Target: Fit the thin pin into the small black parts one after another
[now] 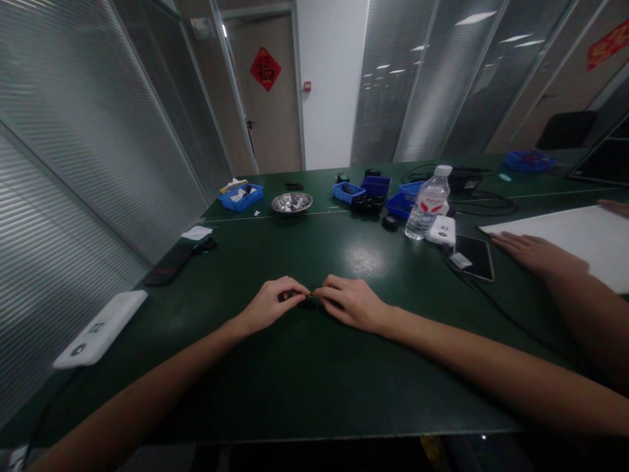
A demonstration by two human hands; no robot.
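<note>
Pinching from both sides, the left hand and right hand are curled almost closed, fingertips meeting on a small dark oblong part held just above the dark green tabletop, near its middle. The grip is slight, so the part could slip free, and it would likely be hard to spot on the dim surface. Its long axis seems to run left to right between the hands. The fingers hide which end leads.

Office: glass partitions around a green table
</note>
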